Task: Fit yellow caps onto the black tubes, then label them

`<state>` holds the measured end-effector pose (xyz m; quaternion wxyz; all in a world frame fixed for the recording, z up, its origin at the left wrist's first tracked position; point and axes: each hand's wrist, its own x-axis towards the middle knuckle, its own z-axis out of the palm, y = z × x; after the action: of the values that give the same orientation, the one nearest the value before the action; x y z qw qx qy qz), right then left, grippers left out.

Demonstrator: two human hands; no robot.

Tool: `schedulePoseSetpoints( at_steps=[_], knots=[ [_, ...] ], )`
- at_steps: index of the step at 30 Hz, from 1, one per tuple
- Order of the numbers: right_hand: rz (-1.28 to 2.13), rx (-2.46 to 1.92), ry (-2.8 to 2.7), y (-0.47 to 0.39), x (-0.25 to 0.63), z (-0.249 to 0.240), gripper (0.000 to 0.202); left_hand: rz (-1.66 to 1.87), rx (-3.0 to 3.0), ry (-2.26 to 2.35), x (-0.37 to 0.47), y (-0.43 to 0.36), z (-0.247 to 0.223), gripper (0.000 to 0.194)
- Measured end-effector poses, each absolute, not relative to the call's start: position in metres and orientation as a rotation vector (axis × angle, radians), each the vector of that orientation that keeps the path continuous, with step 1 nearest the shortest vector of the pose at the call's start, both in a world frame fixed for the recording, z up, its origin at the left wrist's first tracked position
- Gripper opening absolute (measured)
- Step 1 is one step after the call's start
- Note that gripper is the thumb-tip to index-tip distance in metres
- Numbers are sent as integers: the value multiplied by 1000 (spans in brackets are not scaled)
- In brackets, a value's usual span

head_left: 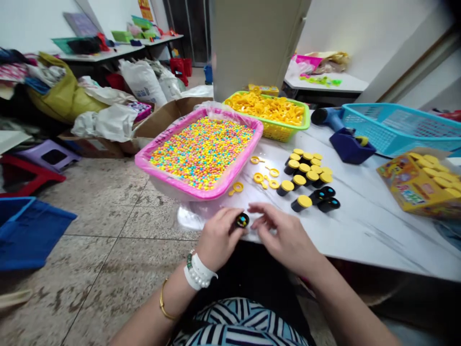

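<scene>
My left hand [220,236] is wrapped round a small black tube [242,220], its open top facing up and coloured beads showing inside. Just right of the tube, my right hand [279,233] has its fingers apart and curved, with nothing seen between them. Beyond my hands, a pink basin [158,179] holds many small coloured beads. Several yellow rings with short stems, one a loose ring [237,187], lie on the white table [355,226]. Further right stand several black tubes with yellow caps [301,203]. Beside them are a few black tubes without yellow caps [329,205].
A green basket [306,120] of yellow pieces stands behind the basin. At the right are a dark blue holder [351,148], a light blue basket [396,132] and a yellow box [403,185] of capped tubes. A blue bin [32,235] is at the far left.
</scene>
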<state>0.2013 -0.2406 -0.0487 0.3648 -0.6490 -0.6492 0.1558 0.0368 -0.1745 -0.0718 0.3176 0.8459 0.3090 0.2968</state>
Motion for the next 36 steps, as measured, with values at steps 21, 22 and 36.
schedulePoseSetpoints(
  at_steps=[21,22,36],
  knots=[
    [405,-1665,-1455,-277,210,-54,9,619,2309,753,68,-170,-81,24],
    [492,-1684,-1300,-270,212,-54,10,620,2316,748,69,-170,-81,24],
    [1198,-1487,-651,-244,220,-61,30,529,2383,752,68,-171,-81,22]
  ],
)
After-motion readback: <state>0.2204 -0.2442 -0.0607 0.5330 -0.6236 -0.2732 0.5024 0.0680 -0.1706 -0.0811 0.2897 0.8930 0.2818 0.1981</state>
